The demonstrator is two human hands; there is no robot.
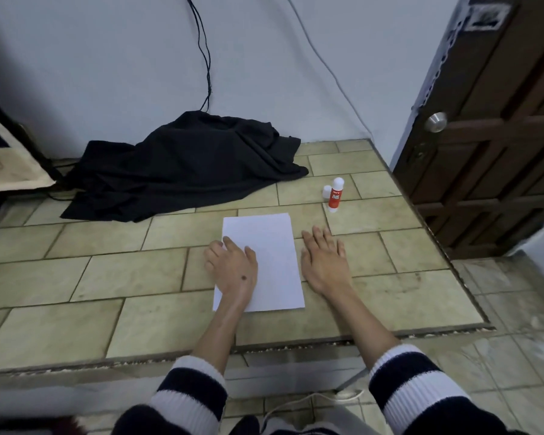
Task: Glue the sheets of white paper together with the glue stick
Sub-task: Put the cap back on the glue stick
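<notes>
Resting flat, palm down, the left hand (233,268) is being pressed on the lower left part of the white paper (264,255), fingers spread and clamped on nothing; likely the sheets are being pinned so they do not slide, or a glued joint is being pressed. Striped sleeves (189,387) are being seen nearest the camera, both forearms being stretched forward over the worktop edge. The right hand (325,259) is being laid flat on the tiled worktop (107,277) just beside the paper's right edge, fingers apart and slightly splayed, nothing being held; it looks as if it is being parked there, free to reach for the glue. Only one white rectangle is being made out, so whether two sheets are being stacked cannot be told; the edges are looking aligned. No glue line is being seen on the top face.

Further out, to the right and beyond the paper, the glue stick (336,196) is being left upright, red body with a white top, apart from both hands. A small white piece, probably its cap (327,191), is being stood just beside it, touching or nearly so. That placement is judged as keeping the stick within right-hand reach.

Farther back, a black cloth (186,164) is being left crumpled against the wall, with cables (201,51) hanging above it. A brown door (500,136) is being seen at the far right.
</notes>
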